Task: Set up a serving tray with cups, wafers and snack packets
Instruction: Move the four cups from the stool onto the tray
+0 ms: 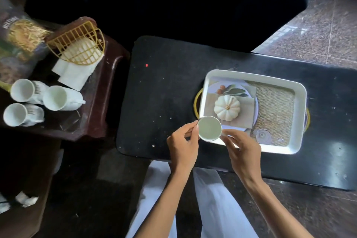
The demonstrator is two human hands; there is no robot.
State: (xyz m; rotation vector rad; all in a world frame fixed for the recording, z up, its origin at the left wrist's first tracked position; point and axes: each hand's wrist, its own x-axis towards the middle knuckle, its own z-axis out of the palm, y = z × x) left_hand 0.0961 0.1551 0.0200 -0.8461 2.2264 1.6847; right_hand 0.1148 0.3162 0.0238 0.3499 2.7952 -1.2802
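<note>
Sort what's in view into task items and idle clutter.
Job: tray, cup held by left hand and right hand, three spare cups, snack packet.
Lying about: yellow rack, white napkins.

Glossy white cup (209,128), smooth plastic tray (300,102).

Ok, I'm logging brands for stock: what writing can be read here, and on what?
"MIXTURE" (blurred, likely): on the snack packet.
Three cups on the side table: dark print, too blurred to read.
Small mark on the tray floor: too small to read.
Held cup: no writing shows.
</note>
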